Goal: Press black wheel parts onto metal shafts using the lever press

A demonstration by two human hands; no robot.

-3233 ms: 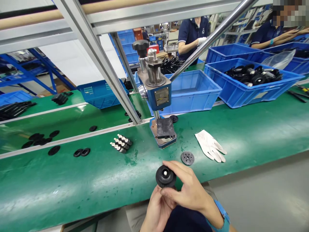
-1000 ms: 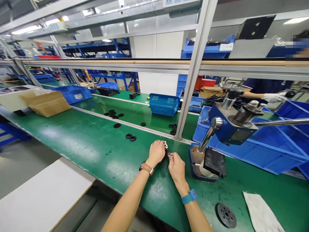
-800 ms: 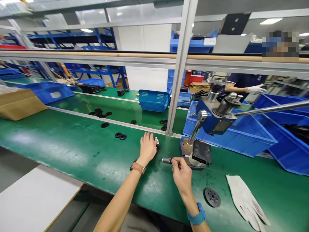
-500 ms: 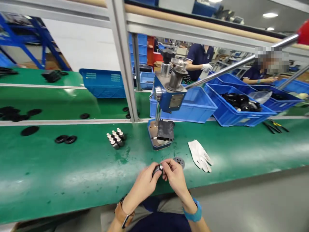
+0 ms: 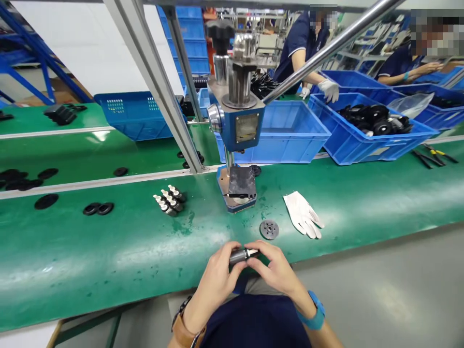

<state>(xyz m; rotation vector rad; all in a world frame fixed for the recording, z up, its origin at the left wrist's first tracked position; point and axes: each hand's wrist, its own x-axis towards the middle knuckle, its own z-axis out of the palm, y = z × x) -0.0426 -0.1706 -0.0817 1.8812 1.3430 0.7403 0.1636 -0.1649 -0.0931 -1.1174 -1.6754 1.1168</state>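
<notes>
Between my hands, above the bench's front edge, is a small dark cylinder with a white tip (image 5: pixel 238 256), which looks like a small motor. My left hand (image 5: pixel 218 270) wraps round its dark body. The fingers of my right hand (image 5: pixel 272 266) pinch its white-tipped end. Just beyond lies a grey disc with holes (image 5: pixel 269 229). A white glove (image 5: pixel 303 214) rests to the right of the disc. Farther left stands a cluster of several similar white-tipped dark cylinders (image 5: pixel 169 200). Behind my hands is a blue hand press (image 5: pixel 239 121) with a black block (image 5: pixel 242 181) on its base.
Blue bins (image 5: pixel 282 150) line the back, one holding black parts (image 5: pixel 377 118). Pliers (image 5: pixel 433 155) lie at the far right. Black rings (image 5: pixel 97 208) and a black disc (image 5: pixel 46 201) are on the left. A metal post (image 5: pixel 155 82) rises behind the bench. Two people work beyond the bins.
My view has shifted, bringing the press nearer. The cylinder now shows more of its length, and my right hand has shifted right along its tip. A co-worker's gloved hand has moved over the bin.
</notes>
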